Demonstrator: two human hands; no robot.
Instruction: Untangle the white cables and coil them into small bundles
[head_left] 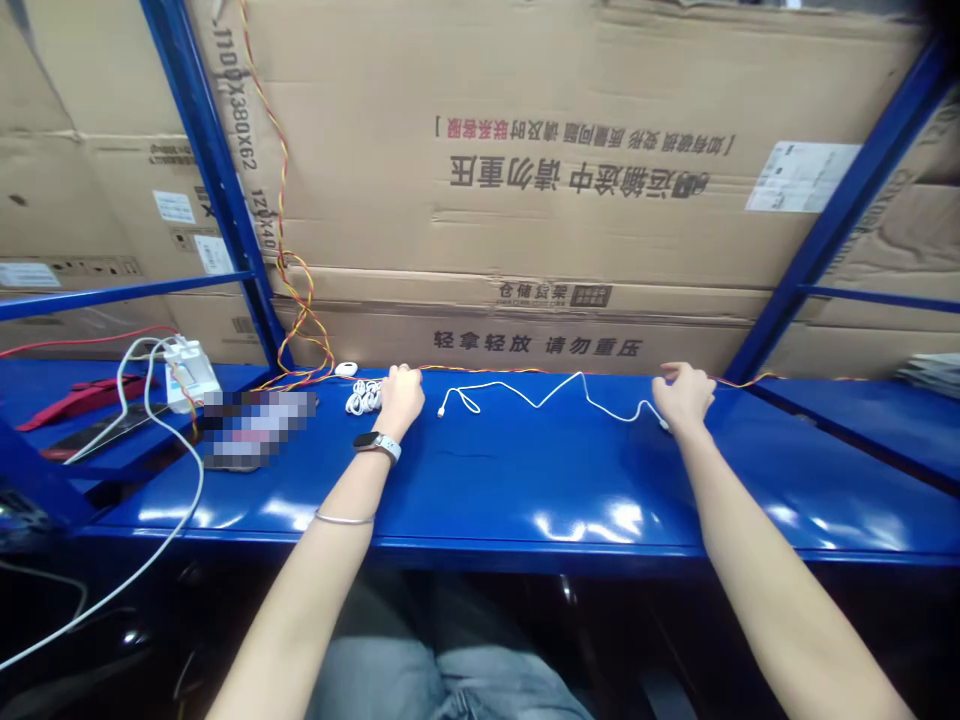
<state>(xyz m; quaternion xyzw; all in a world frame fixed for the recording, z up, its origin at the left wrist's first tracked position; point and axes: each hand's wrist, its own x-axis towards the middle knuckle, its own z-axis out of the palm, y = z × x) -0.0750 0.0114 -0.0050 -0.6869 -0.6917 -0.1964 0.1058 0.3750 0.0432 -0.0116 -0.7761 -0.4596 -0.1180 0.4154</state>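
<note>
The left hand (pixel 400 402) is loosely curled, holding nothing that shows, just beside a coiled white cable (pixel 364 398). The right hand (pixel 683 396) is half curled at one end of a loose white cable (pixel 550 399); whether it grips that end, I cannot tell. Both cables lie on a blue metal shelf (pixel 525 490), before cardboard boxes (pixel 525 170).

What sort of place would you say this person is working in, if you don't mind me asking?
It looks like a warehouse or stockroom. The blue metal shelving is the kind used for storage, and the large cardboard cartons stacked behind it carry printed handling warnings.
</note>
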